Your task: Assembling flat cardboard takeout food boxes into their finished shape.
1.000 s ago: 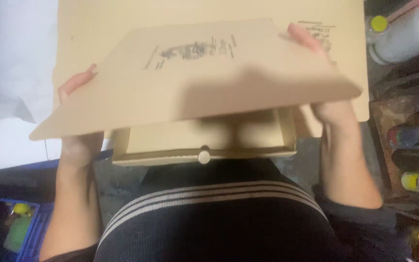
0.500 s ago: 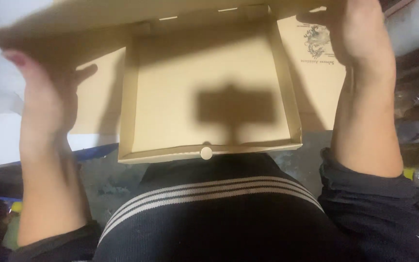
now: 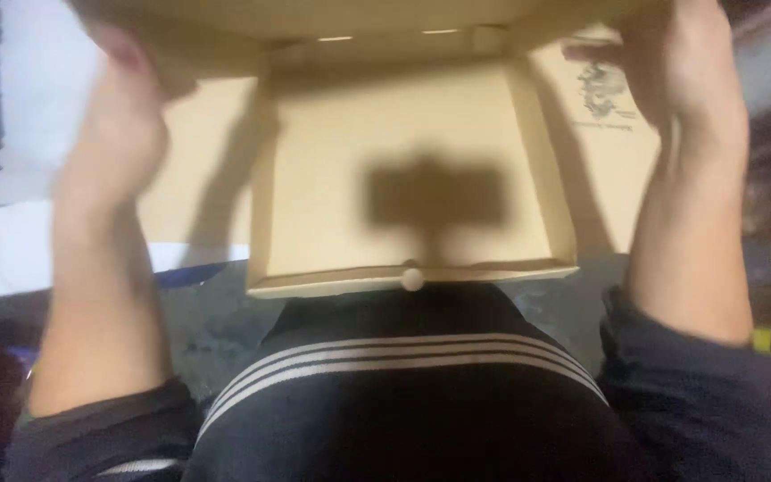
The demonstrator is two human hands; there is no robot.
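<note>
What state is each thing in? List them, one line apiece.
cardboard box: open, nothing visible inside, upright on the lap.
box lid: raised, tipped back.
left hand: gripping the lid's left edge; blurred.
right hand: gripping the lid's right edge.
flat cardboard sheet: lying under the box.
</note>
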